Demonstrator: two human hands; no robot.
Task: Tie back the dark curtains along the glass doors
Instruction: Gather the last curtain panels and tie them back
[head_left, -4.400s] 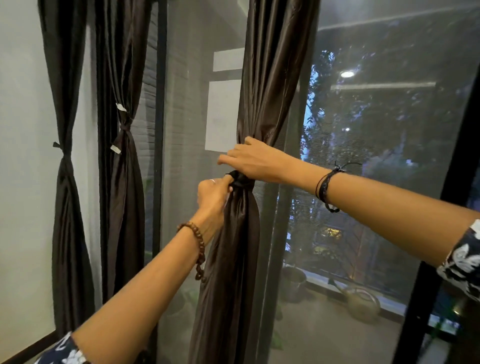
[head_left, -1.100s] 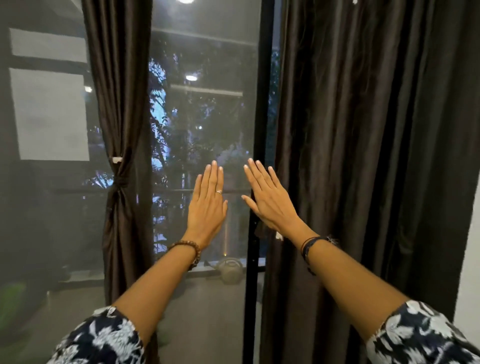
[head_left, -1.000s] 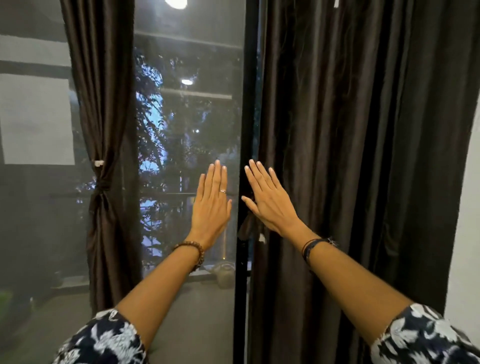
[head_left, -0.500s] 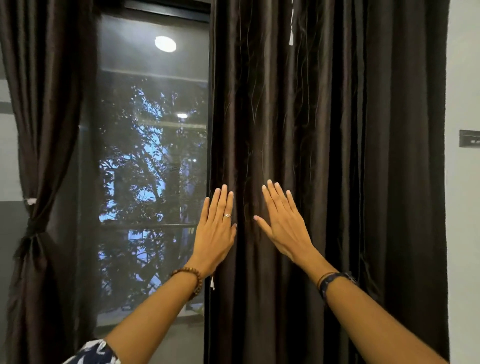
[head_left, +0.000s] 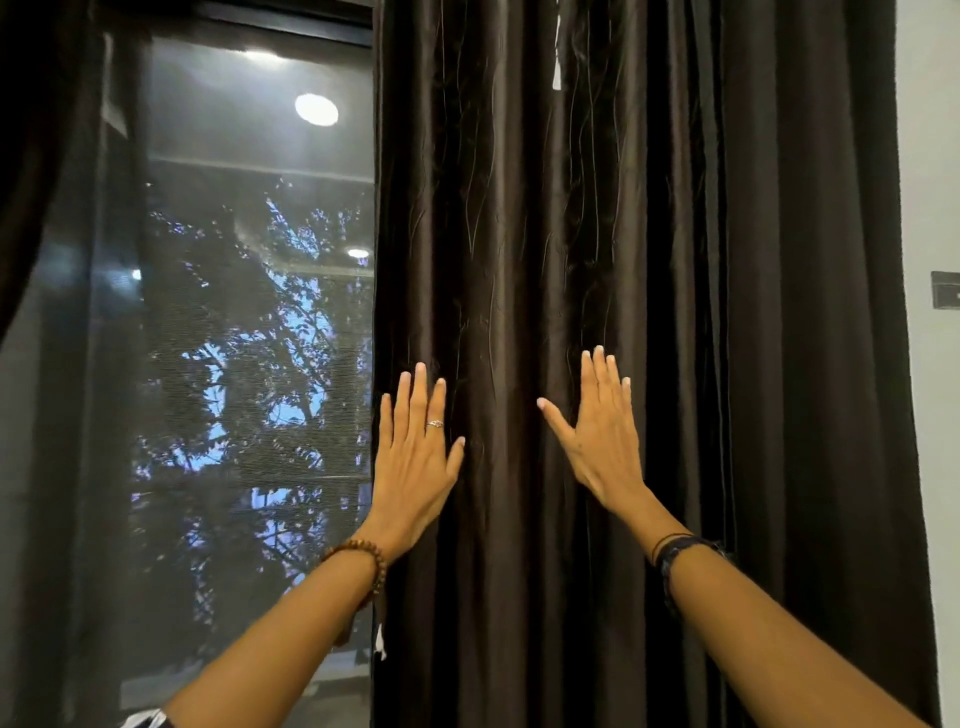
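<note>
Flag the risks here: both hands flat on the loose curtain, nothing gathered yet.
1. The left hand and right hand are spread flat on the curtain, so the smooth folds may slip when gathered.
2. The panel is wide; its far edge by the wall could get left out.
3. No tie is visible within reach.

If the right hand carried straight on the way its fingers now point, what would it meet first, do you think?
Probably only more of the hanging dark curtain. The right hand lies open, fingers pointing up along the folds; whether it touches the fabric already is unclear.
</note>
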